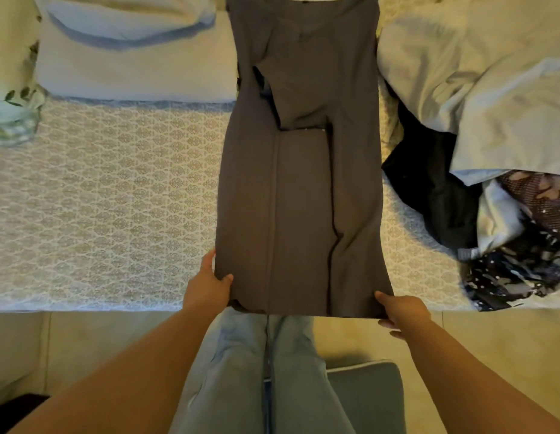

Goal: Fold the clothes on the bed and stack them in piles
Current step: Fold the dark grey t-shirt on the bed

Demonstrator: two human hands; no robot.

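- Left hand [209, 288]: I see the thumb lying on top of the near left corner of the grey garment [300, 183], the other fingers tucked under the cloth, pinching that hem corner.
- Right hand [403, 311]: thumb on top of the near right corner, remaining fingers curled beneath the hem edge, pinching it too.
- Both forearms reach in from the near edge, one at each side of the garment's near end.
- The grey garment lies long and narrow across the bed [116, 198], running from the near edge toward the far side. A side panel is folded inward over the middle, leaving a vertical crease line and a stepped fold in the far half. A pale neckline band shows at its far end.
- Bed cover is white with a repeating lattice pattern.
- Right of the garment: an unfolded heap of clothes [491, 214], black fabric, dark floral prints, pale blue cloth on top.
- Far left: a folded light blue piece [131, 57]; at the far left edge, a small stack of green-patterned fabric [12, 98].
- Near edge: my view catches light jeans [241, 371] on the person's legs below the bed.
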